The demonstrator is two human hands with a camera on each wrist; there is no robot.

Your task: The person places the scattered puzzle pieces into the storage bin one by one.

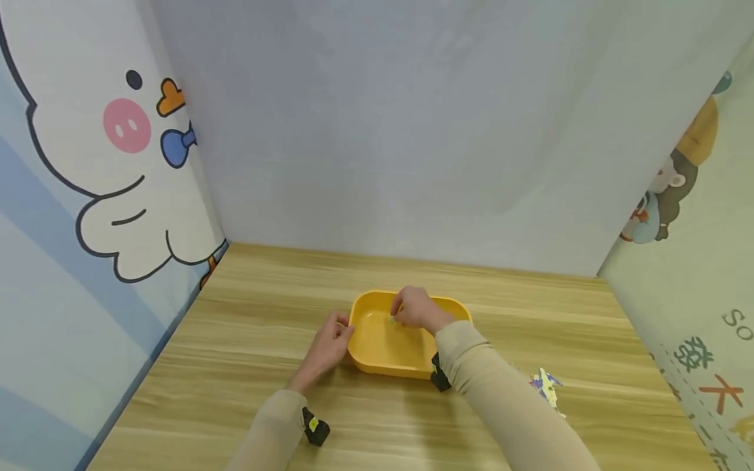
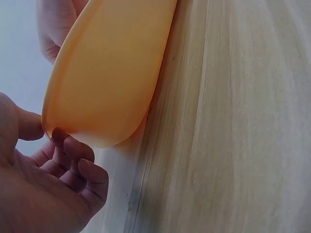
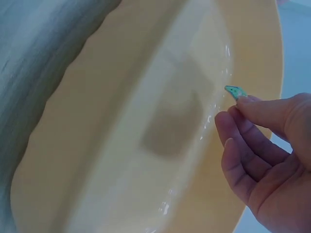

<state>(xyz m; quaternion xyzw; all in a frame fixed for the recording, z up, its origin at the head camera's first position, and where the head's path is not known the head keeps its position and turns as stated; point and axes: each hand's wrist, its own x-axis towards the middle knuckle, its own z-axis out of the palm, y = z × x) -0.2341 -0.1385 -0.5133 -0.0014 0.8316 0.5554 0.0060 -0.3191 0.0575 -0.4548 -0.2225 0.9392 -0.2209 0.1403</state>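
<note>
A yellow rounded rectangular basin (image 1: pixel 383 361) sits on the wooden table. At its left end my left hand (image 1: pixel 330 341) pinches the rim between thumb and fingers, as the left wrist view shows up close around the basin wall (image 2: pixel 112 63). Over the inside of the basin, my right hand (image 1: pixel 415 309) holds a small flat green piece (image 3: pixel 235 91) with dark specks. Thumb and fingertips pinch one end of it, and its pointed tip sticks out. Bright glints run along the basin's inner floor (image 3: pixel 131 184), where the hand's shadow falls.
Several colourful flat cut-out pieces (image 1: pixel 546 386) lie on the table at the right, partly behind my right forearm. A black wrist camera (image 1: pixel 316 430) is strapped to the left wrist. A plain pale curtain (image 1: pixel 400 131) stands behind the table (image 1: pixel 265 281), with printed cartoon sheets at both sides.
</note>
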